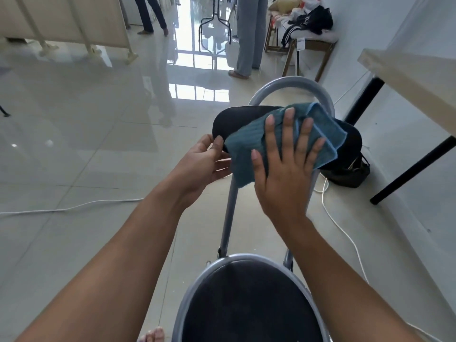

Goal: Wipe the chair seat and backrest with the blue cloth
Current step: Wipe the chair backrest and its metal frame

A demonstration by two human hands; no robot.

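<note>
Right of centre in the frame, the right hand [283, 164] lies flat and open, fingers spread, pressing the blue cloth [278, 139] against the dark padded backrest [237, 119] of a metal-framed folding chair [291, 82]. The cloth is bunched in folds; its lower left corner hangs off the pad's edge and its right side is rumpled over the pad. The left hand [207, 164], at mid-frame left of the cloth, pinches the backrest's left end between thumb and fingers, apparently steadying it. The seat [246, 304], a dark round pad in a grey tube ring, sits at the bottom centre, uncovered by either hand.

The likeliest fault from here is that the cloth slides instead of wiping: an open palm holds it by pressure alone, so a fast stroke could leave the folded part behind or drop the hanging corner off the pad. Folds also mean uneven contact, so strips of the pad may go unwiped. A hard push could tip or fold the light chair if the left hand lets go. A white cable [345, 233] runs on the floor close beside the chair legs at lower right, and a bare foot [153, 335] shows at the bottom edge; a step sideways could snag it. The seat, by the look of it, awaits its turn and could be forgotten.
</note>
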